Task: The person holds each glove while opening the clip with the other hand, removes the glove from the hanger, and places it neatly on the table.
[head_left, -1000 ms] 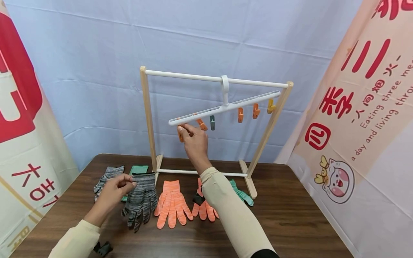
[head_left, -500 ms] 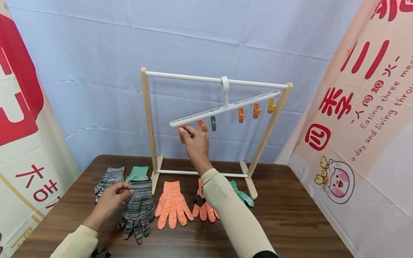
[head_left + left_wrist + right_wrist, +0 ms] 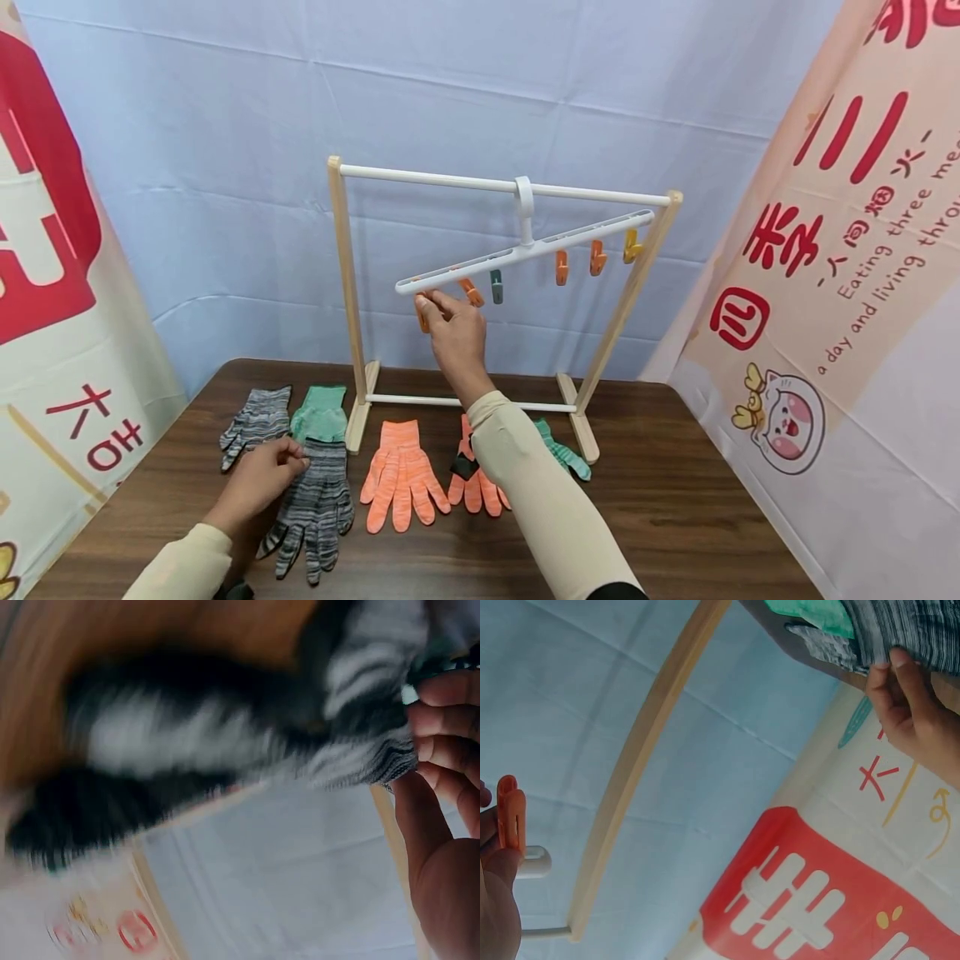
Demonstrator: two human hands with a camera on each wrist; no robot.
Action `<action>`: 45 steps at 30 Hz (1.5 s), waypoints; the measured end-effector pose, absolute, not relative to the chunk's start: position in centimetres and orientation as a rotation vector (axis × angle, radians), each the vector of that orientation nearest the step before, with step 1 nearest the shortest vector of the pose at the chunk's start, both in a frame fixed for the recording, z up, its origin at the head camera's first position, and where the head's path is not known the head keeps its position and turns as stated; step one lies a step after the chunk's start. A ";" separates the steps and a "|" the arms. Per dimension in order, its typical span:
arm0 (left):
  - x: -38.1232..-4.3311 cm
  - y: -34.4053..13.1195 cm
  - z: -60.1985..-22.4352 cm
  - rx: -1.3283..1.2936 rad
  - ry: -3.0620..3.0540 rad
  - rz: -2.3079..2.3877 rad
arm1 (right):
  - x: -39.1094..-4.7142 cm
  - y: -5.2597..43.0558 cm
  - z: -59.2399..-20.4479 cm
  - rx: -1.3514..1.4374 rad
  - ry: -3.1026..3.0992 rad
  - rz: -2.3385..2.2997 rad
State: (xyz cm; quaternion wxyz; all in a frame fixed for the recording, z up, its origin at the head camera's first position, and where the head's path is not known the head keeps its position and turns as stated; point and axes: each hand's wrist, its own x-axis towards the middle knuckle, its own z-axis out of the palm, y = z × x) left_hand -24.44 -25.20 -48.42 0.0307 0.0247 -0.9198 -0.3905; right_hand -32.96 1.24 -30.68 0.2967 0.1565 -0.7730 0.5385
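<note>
Lying on the worktop (image 3: pixel 675 517), one striped grey glove (image 3: pixel 315 508): soft, light, limp knit; cuff judged best hold, pinched there by left hand (image 3: pixel 258 483). Right hand (image 3: pixel 453 329) pinched orange peg (image 3: pixel 422 312).

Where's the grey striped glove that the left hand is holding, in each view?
Head: lower left, on the table, grey striped glove pinched at its cuff by the left hand.
Left wrist: fills the top, blurred, fingers gripping its right end.
Right wrist: top right corner, above the fingertips.
Shared landmark: the rack's wooden post, only a sliver in the left wrist view.
</note>
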 end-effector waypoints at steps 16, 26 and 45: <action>-24.7 -25.2 -48.8 -0.016 -3.022 -0.788 | -33.0 1.0 -30.6 0.437 -2.052 1.469; -24.4 -24.9 -48.6 -0.052 -3.111 -0.737 | -33.1 0.8 -30.8 0.431 -2.087 1.483; -25.0 -24.3 -46.8 -0.010 -2.891 -0.733 | -33.1 0.4 -30.6 0.501 -2.102 1.477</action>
